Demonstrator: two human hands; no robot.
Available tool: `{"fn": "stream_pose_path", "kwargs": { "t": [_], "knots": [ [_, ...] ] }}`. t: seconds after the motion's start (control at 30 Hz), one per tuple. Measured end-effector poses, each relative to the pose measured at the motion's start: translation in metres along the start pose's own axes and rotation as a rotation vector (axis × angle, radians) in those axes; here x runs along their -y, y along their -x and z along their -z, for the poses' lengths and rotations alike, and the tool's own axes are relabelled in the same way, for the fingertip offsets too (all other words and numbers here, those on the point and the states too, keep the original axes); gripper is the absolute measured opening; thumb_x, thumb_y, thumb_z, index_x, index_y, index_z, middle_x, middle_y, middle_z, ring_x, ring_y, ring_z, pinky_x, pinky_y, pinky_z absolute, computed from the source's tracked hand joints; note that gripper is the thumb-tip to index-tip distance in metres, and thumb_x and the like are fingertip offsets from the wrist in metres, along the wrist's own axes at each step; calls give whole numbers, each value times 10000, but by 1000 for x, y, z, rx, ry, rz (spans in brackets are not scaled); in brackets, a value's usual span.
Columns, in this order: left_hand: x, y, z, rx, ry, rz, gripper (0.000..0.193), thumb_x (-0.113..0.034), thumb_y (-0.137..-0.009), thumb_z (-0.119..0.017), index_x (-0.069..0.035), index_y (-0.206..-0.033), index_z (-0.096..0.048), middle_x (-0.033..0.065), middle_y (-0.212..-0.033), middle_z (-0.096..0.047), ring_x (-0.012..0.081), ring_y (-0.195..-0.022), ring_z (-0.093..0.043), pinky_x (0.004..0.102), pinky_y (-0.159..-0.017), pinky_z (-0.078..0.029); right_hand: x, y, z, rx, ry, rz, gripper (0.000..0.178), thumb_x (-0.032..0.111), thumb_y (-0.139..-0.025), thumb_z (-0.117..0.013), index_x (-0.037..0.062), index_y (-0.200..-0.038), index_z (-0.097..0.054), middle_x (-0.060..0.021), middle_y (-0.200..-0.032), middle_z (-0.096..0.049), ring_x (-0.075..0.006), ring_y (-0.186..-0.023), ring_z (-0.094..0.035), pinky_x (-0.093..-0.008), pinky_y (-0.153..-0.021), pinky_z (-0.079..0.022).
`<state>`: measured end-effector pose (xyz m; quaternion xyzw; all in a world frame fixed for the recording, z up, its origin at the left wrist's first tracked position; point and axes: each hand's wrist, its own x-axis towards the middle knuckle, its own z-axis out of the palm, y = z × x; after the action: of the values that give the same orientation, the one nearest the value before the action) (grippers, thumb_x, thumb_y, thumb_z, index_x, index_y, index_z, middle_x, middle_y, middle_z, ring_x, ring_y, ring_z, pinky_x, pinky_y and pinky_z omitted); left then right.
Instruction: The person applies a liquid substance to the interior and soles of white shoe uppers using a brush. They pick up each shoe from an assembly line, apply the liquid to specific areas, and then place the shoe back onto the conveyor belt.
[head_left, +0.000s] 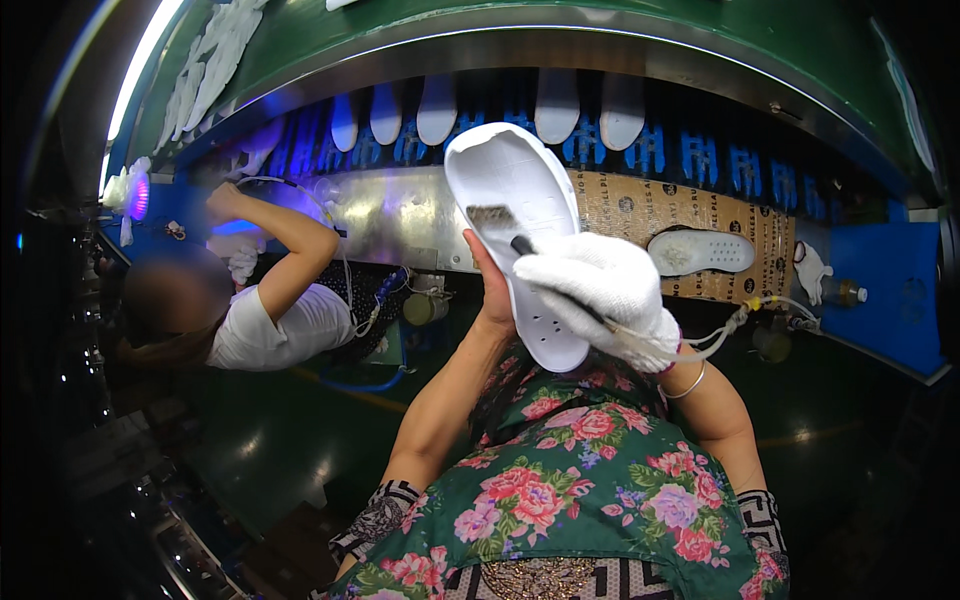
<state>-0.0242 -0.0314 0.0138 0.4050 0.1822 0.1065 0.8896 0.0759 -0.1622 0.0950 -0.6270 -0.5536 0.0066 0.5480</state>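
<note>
My bare left hand [490, 285] grips a white clog-style shoe [535, 190] from its left side, fingers largely hidden beneath it. The shoe is tilted with its hollow inside facing me, and round holes show near its lower end. In my right hand [600, 290], which wears a white knitted glove, is a brush [490, 216] with a dark neck. Its bristles lie over the inside of the shoe, seemingly touching it. A thin pale tube [720, 342] runs from beside the gloved hand to the right.
A perforated grey-white insole-shaped piece [700, 252] lies on printed cardboard [625, 205]. Several white soles [437, 112] stand along the blue-slotted conveyor [650, 152] behind. Metal plate [400, 215] covers the bench's left. Another person [270, 325] works there. A bottle [848, 291] lies far right.
</note>
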Motion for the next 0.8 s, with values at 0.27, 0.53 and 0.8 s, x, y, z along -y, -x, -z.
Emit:
{"fn": "stream_pose_path", "kwargs": {
  "t": [0.27,0.53,0.8],
  "knots": [
    [-9,-10,13,-223,25,-94,1083,-911,-775,-219,-82,-1466,-305,123,-1342,-494,271,-1188,-539,446,-995,-473,-6,1,-2,-47,-3,-24,251,22,-742,-745,71,-988,-737,-126,-953,-720,-277,-835,-700,-343,-736,-554],
    [-21,-16,18,277,606,38,1297,-1038,-539,-330,10,-1294,-448,245,-1062,-586,343,-900,-615,494,-758,-538,-5,10,-8,-57,-259,-154,225,41,-770,-750,79,-992,-747,-101,-924,-720,-246,-838,-701,-324,-760,-556],
    [-27,-36,30,573,577,57,1254,-982,-512,-536,47,-1226,-466,228,-1085,-601,361,-1041,-569,498,-871,-496,4,11,-18,49,-263,-79,290,37,-732,-771,91,-1015,-742,-95,-948,-725,-265,-822,-706,-341,-739,-559]
  ]
}}
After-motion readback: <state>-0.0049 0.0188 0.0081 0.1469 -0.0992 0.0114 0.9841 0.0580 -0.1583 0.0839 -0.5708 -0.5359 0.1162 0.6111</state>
